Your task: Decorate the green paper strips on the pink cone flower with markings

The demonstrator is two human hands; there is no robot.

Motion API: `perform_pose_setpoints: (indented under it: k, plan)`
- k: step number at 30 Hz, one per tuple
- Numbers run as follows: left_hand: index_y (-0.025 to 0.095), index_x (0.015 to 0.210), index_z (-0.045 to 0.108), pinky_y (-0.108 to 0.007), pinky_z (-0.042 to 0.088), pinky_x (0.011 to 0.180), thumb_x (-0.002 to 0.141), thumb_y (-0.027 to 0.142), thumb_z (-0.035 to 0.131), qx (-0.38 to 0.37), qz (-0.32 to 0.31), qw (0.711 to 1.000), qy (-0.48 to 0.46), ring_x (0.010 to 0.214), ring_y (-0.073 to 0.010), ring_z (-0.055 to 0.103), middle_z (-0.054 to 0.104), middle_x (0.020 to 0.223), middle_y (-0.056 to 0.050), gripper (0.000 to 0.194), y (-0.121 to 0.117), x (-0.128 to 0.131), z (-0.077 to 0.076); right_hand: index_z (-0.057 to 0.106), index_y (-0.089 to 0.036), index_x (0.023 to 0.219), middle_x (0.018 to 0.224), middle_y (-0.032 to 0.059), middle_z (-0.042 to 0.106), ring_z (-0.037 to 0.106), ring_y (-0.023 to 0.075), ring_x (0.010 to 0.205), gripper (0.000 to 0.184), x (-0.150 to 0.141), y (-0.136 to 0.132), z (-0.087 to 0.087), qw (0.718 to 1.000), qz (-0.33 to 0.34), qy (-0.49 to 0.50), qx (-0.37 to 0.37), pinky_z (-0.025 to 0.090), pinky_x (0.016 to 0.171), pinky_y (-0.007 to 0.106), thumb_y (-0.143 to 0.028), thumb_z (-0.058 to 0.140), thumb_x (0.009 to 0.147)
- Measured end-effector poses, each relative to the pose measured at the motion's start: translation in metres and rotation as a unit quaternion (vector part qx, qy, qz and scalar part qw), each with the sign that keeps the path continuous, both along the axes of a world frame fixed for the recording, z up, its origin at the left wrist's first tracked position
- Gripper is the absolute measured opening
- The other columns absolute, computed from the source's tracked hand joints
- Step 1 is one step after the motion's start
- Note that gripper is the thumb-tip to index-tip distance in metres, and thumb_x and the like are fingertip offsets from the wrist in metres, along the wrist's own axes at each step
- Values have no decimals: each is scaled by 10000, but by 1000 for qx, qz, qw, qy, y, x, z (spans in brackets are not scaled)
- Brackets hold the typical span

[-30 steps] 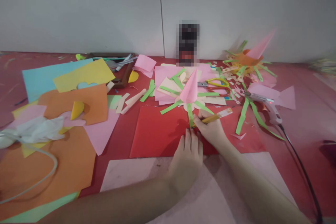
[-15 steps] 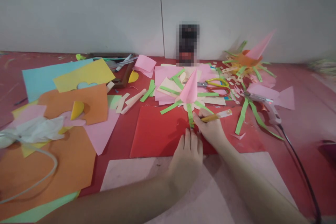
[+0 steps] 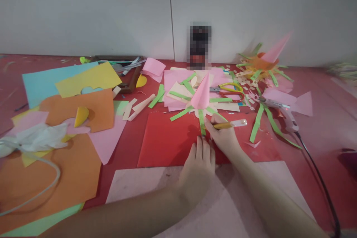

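Observation:
In the head view my right hand (image 3: pixel 223 132) grips a yellow pen (image 3: pixel 229 124), its clear end pointing right and its tip near a green paper strip (image 3: pixel 202 121). My left hand (image 3: pixel 201 160) lies with fingers stretched out, the fingertips at the near end of that strip. The strip runs from under a pink paper cone (image 3: pixel 201 95), which stands upright on a cream flower-shaped base (image 3: pixel 200 112) with other green strips spreading out. A red sheet (image 3: pixel 164 139) lies beneath both hands.
Scissors (image 3: pixel 231 88) lie behind the cone. At right are a glue gun (image 3: pixel 281 109) with its cord and a second cone piece (image 3: pixel 266 59). Coloured sheets (image 3: pixel 80 108) and a white cable (image 3: pixel 57 171) cover the left. A wooden tray (image 3: pixel 134 81) sits near the wall.
Both hands stay almost where they were around the green strip. The pen has tilted slightly flatter in my right hand.

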State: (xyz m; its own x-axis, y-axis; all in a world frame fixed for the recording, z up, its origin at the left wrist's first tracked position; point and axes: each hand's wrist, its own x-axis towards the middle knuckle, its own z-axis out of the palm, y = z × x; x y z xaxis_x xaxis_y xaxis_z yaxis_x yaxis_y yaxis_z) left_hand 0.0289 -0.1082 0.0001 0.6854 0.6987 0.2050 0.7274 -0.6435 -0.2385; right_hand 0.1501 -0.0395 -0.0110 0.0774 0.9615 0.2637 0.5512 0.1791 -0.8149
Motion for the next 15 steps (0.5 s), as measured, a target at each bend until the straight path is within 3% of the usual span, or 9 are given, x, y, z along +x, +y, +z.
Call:
perform_pose_setpoints:
  k: [15]
  plan:
    - [13, 1104, 568, -377, 482, 844, 846, 239, 452, -4, 0, 1000, 3, 1072, -307, 541, 583, 1122, -215, 361, 0, -1, 1, 235, -207, 554, 493, -74, 233, 258, 76, 466, 293, 1, 0, 0, 1000, 2, -8, 10, 236, 437, 209, -200, 453, 749]
